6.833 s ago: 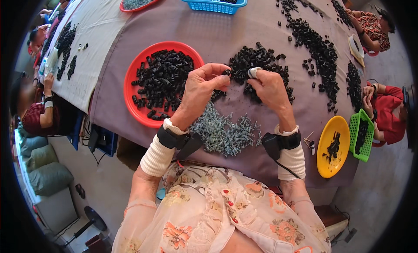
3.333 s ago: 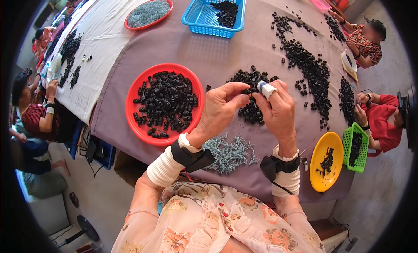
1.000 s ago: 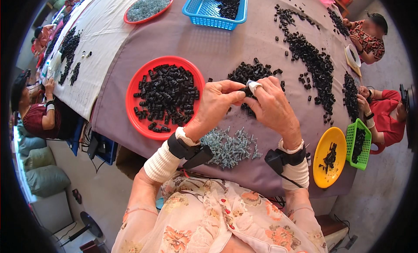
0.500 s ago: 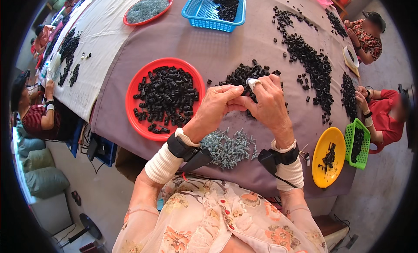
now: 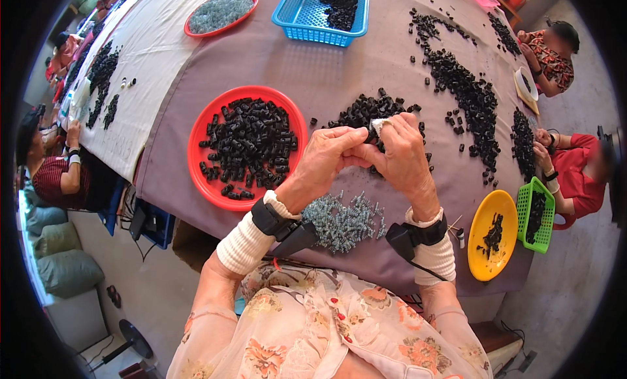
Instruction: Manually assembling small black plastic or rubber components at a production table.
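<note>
Round red tray (image 5: 194, 150) heaped with black pieces (image 5: 251, 144), left of the left hand (image 5: 324, 158). Farther off, red dish (image 5: 199, 34) of pale coils (image 5: 222, 10) and blue basket (image 5: 323, 35) holding black bits (image 5: 341, 16); at right, yellow plate (image 5: 493, 203) with black scraps (image 5: 494, 235) beside green basket (image 5: 524, 212). On the cloth-covered tabletop (image 5: 307, 72), black pile (image 5: 372, 108) behind the fingers (image 5: 353, 139), bluish springs (image 5: 343, 222) nearer the body. Fingers of left hand and right hand (image 5: 406, 160) bent inward, tips close together; cannot tell what, if anything, lies pinched there. Around: seated co-workers (image 5: 581, 180), green sacks (image 5: 68, 272), grey floor (image 5: 140, 281).
</note>
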The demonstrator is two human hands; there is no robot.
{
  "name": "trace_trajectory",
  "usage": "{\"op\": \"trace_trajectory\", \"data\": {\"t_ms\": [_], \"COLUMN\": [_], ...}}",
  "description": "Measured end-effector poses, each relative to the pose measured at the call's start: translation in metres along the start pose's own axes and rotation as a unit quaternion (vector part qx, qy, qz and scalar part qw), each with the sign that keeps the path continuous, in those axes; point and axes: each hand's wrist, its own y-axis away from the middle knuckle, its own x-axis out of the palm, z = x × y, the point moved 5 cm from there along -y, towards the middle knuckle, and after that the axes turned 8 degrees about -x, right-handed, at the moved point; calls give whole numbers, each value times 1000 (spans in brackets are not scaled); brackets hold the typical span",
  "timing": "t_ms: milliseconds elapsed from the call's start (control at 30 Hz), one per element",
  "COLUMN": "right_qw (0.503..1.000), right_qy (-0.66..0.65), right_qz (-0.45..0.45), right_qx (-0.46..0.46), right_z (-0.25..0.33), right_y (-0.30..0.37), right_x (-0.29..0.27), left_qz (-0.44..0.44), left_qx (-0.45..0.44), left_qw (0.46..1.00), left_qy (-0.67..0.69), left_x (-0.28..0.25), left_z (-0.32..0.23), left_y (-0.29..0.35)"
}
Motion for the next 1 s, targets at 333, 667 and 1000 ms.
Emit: {"op": "trace_trajectory", "data": {"t_ms": [333, 667, 1000], "right_qw": [999, 997, 998], "right_qy": [-29, -51, -45], "right_qz": [-18, 12, 21], "right_qx": [-26, -49, -46], "right_z": [-4, -3, 0], "right_y": [3, 4, 10], "right_x": [3, 13, 19], "left_qz": [-65, -40, -35], "left_qx": [-23, -45, -32], "left_qw": [998, 996, 994], "left_qy": [9, -60, -96], "left_x": [-9, -8, -13], "left_z": [5, 5, 9], "left_y": [2, 4, 9]}}
